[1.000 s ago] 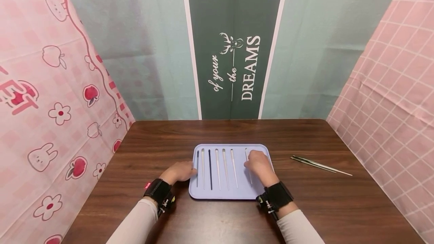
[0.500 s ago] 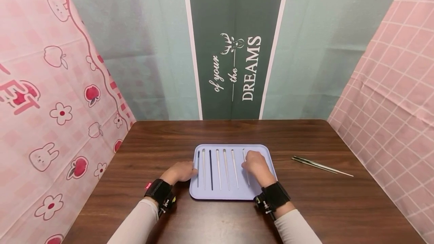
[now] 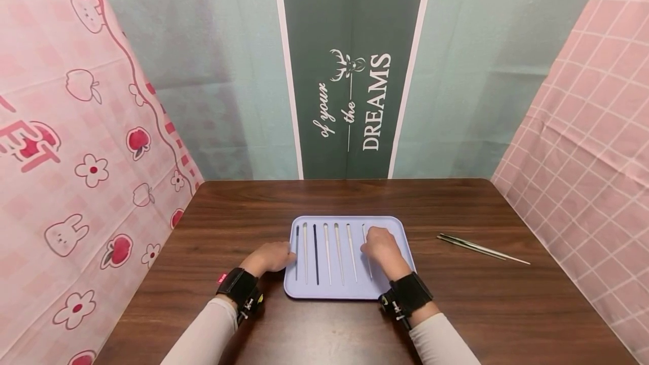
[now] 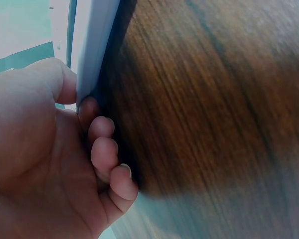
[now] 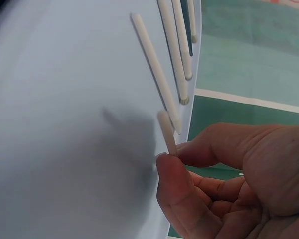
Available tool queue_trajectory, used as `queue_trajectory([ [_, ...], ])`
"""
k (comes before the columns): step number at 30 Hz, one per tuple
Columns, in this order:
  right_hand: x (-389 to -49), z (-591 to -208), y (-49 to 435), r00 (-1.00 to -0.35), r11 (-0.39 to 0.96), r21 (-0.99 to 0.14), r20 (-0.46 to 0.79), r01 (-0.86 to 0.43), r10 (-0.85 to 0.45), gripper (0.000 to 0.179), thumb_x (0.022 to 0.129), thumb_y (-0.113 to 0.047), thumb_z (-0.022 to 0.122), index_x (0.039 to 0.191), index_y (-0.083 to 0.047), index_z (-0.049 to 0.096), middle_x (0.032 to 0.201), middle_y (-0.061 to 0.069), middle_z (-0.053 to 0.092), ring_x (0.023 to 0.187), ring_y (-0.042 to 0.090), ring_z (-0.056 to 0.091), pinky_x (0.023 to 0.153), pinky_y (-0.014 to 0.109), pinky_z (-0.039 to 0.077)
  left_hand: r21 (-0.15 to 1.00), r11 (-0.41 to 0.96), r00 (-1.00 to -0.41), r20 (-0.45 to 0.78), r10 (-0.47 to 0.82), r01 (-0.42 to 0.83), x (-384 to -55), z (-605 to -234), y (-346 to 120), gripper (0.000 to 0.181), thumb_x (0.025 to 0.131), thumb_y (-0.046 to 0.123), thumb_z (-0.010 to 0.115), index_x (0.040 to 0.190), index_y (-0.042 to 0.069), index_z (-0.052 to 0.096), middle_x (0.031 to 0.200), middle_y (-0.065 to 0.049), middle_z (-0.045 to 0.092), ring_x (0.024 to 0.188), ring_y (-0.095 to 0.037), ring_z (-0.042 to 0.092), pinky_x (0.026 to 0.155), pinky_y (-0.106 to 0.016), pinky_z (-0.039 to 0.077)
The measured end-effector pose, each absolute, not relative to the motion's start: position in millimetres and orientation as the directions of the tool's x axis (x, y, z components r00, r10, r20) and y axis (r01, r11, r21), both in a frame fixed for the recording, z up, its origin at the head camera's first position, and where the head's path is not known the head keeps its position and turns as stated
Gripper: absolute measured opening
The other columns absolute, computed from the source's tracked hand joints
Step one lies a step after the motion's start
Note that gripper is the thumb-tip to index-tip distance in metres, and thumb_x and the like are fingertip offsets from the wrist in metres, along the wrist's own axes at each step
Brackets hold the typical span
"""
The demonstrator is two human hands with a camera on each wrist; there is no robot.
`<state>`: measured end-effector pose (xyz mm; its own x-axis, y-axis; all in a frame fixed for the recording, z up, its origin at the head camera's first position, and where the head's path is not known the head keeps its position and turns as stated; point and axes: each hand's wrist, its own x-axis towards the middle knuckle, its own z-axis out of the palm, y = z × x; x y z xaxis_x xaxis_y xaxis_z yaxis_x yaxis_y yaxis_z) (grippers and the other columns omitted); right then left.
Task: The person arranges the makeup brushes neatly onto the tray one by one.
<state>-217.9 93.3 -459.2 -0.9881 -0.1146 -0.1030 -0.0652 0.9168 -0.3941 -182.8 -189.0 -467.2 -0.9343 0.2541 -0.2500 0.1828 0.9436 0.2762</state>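
A pale lilac tray [image 3: 324,293] lies on the table, with several slim tapered chopsticks [image 3: 338,255] side by side on it. My left hand [image 3: 271,256] grips the tray's left edge; in the left wrist view the thumb lies over the rim [image 4: 92,55] and the fingers curl below it. My right hand [image 3: 381,245] is over the tray's right part. Between its thumb and forefinger it pinches a whitish chopstick [image 5: 166,129], whose far part is hidden by the hand. Just left of it lies another white chopstick [image 5: 157,69].
Two green chopsticks [image 3: 474,246] with pale tips lie on the dark wooden table [image 3: 507,308] to the right of the tray. Among those on the tray, one is dark [image 3: 316,252]. Printed cloths hang behind and on both sides.
My right hand has shifted slightly left with the pinched chopstick, closer to the row, and is nearly still over the last half second. The left hand keeps its place on the tray edge.
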Motion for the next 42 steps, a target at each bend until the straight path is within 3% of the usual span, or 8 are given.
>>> queue_trajectory([
  [14,-216,-464,91,-0.986,0.914,-0.401,-0.119,-0.06,-0.117,0.024,0.084,-0.008,0.069,0.066,-0.006,0.054,0.069,0.008,0.055,0.064,0.023,0.052,0.06,0.036,0.046,0.273,0.942,-0.93,-0.251,0.268,0.197,-181,-464,-187,0.024,0.094,0.024,0.052,0.098,0.003,0.063,0.104,-0.012,0.067,0.091,-0.024,0.059,0.094,-0.046,0.049],
  [24,-216,-465,91,-0.986,0.912,-0.408,-0.128,-0.048,-0.109,0.021,0.086,-0.008,0.068,0.069,-0.005,0.056,0.07,0.008,0.056,0.064,0.023,0.054,0.059,0.035,0.045,0.278,0.942,-0.933,-0.25,0.258,0.186,-182,-466,-188,0.022,0.092,0.024,0.052,0.095,0.004,0.062,0.098,-0.01,0.065,0.086,-0.023,0.056,0.089,-0.046,0.049],
  [37,-215,-463,98,-0.986,0.908,-0.415,-0.117,-0.061,-0.119,0.031,0.089,-0.012,0.064,0.063,-0.009,0.047,0.064,0.005,0.047,0.061,0.021,0.049,0.056,0.032,0.04,0.274,0.941,-0.932,-0.241,0.269,0.201,-182,-465,-188,0.02,0.093,0.023,0.053,0.093,0.004,0.062,0.097,-0.011,0.065,0.085,-0.024,0.057,0.088,-0.046,0.05],
  [42,-215,-457,101,-0.989,0.901,-0.431,-0.101,-0.057,-0.111,0.018,0.087,-0.015,0.064,0.072,-0.007,0.056,0.073,0.008,0.056,0.067,0.024,0.054,0.059,0.037,0.044,0.269,0.943,-0.933,-0.246,0.264,0.196,-183,-465,-188,0.021,0.093,0.024,0.053,0.094,0.005,0.062,0.1,-0.011,0.066,0.088,-0.024,0.059,0.09,-0.046,0.05],
])
